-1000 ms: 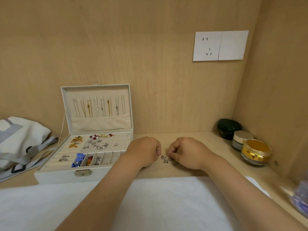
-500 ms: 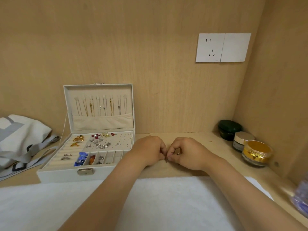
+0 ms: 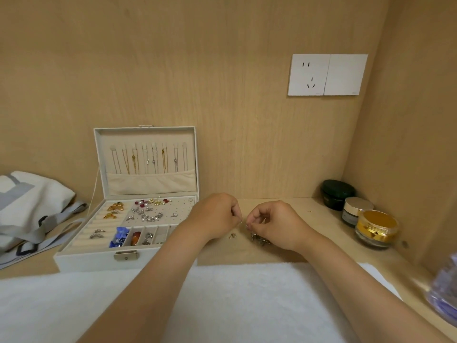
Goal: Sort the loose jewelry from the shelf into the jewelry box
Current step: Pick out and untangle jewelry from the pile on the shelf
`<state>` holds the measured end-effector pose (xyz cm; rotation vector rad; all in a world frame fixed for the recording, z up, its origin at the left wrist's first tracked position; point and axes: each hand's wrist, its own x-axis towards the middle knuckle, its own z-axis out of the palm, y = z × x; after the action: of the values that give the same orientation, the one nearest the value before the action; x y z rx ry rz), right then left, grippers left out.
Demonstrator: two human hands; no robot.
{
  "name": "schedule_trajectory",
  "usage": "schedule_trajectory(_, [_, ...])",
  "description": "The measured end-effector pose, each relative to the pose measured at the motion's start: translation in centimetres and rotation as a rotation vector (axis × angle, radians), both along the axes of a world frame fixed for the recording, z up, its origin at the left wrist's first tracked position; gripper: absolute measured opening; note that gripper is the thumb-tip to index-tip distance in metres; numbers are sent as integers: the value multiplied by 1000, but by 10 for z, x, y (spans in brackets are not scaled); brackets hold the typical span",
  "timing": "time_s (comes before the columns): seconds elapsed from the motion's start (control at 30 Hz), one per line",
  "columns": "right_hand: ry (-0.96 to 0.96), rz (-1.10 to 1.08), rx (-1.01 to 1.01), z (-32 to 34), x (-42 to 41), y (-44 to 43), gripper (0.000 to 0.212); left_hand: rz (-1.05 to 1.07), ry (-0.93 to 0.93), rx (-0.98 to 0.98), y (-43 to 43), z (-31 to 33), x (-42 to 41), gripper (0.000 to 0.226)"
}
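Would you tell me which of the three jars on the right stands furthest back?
The dark green jar, tucked into the corner. The pale-lidded jar and the gold jar both stand in front of it.

Shelf (image 3: 284,209) open btwn jewelry box (image 3: 86,262) & jars (image 3: 377,230), bar loose jewelry (image 3: 259,240); upright lid (image 3: 148,181) blocks left rear.

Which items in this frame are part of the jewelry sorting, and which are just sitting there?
Job: open jewelry box; loose jewelry; left hand and right hand, each pinching a piece of it.
Lying about: tote bag; three cosmetic jars; wall socket; white towel.
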<state>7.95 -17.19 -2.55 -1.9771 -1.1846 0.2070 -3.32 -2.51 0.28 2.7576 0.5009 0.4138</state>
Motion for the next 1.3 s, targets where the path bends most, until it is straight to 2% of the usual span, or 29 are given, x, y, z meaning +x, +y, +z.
schedule_trajectory(0.1, [7,14,-9,0,-1,-1,20,-4,32,-36,0,3,-2,5])
schedule_trajectory(0.27, [9,10,-47,-1,1,-1,21,-37,43,-106,7,-2,0,22])
schedule_trajectory(0.53, [140,14,64,8,-6,3,6,-59,-50,-224,12,14,-14,8])
schedule_trajectory(0.67, [232,83,147,21,-17,21,7,7,-128,-217,26,28,-36,26])
schedule_trajectory(0.73, [239,102,163,29,-22,33,6,35,-156,-211,37,32,-50,28])
schedule_trajectory(0.87, [224,149,158,43,-38,70,8,109,-214,-311,64,33,-86,11])
schedule_trajectory(0.97, [171,195,92,52,-50,98,10,155,-242,-399,80,30,-111,17])
schedule_trajectory(1.07, [32,233,-12,55,-56,121,9,210,-354,-442,91,25,-129,14])
schedule_trajectory(1.17, [-15,259,-113,55,-57,135,12,231,-435,-510,97,24,-138,13])
schedule_trajectory(1.3, [-57,258,-123,48,-54,144,14,240,-472,-576,100,30,-138,15])
